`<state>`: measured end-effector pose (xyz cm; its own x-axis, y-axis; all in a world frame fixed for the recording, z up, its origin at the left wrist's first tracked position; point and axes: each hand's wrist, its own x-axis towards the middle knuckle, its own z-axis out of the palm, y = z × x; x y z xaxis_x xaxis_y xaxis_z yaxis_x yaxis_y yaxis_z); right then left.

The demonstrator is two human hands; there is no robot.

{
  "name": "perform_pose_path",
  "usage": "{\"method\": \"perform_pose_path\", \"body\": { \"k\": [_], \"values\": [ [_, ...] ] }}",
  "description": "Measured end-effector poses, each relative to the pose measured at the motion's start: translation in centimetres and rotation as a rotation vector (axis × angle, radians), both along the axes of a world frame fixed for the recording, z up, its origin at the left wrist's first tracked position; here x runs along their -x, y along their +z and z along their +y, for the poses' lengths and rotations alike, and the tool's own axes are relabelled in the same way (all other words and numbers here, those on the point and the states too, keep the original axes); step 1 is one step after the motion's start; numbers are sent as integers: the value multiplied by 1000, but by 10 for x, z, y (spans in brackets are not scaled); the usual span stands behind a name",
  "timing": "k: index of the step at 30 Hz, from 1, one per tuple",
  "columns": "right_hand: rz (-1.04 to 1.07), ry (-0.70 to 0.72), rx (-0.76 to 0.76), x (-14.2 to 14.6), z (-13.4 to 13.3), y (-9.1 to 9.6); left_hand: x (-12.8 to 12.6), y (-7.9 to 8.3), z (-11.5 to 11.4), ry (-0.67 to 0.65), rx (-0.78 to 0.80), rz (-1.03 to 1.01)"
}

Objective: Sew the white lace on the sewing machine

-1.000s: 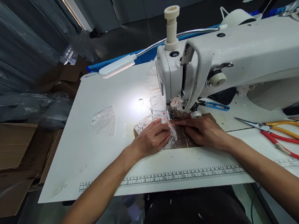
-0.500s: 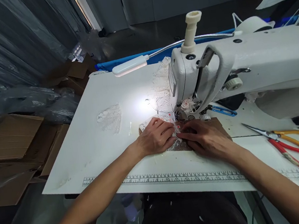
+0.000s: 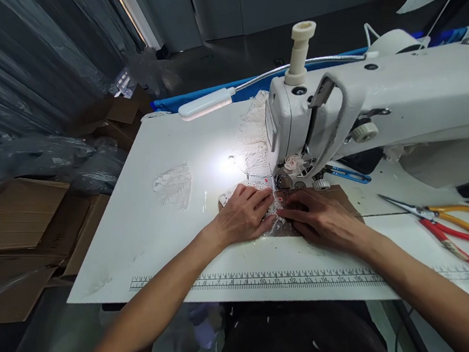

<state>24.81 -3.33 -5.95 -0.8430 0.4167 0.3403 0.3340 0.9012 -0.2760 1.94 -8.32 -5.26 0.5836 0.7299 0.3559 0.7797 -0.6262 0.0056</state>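
Note:
White lace (image 3: 280, 219) lies under the needle area of a white sewing machine (image 3: 286, 113), over a brown sheet (image 3: 340, 195). My left hand (image 3: 245, 211) rests palm down on the lace, fingers stretched and pressing it from the left. From the right, my right hand (image 3: 321, 214) lies on the brown sheet; one finger reaches out to touch the lace edge and the others bend slightly. Small red spots show on the lace by the presser foot. More lace (image 3: 254, 134) stretches behind the machine head. My palms hide part of the work.
A separate lace piece (image 3: 173, 187) lies on the white table (image 3: 139, 232) at left. Scissors (image 3: 455, 224) with red and yellow handles and blue thread snips (image 3: 348, 173) lie at right. A lamp (image 3: 205, 105) lights the table. Cardboard boxes (image 3: 19, 217) stand beyond its left edge.
Both hands and the lace stay almost where they were. The whole view shifts very slightly.

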Motion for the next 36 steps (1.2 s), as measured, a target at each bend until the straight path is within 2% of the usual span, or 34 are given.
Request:
{"method": "perform_pose_path", "body": {
  "k": [6,12,21,36],
  "values": [
    [-41,5,-46,2,-1,2,-6,6,-1,78,85,17],
    [-128,-104,-84,10,-9,4,2,14,19,-30,148,83],
    [-123,-151,-47,11,-10,5,4,1,17,-8,41,-44],
    [-61,-136,-20,9,-6,2,3,-2,18,18,36,-104]
  ]
}}
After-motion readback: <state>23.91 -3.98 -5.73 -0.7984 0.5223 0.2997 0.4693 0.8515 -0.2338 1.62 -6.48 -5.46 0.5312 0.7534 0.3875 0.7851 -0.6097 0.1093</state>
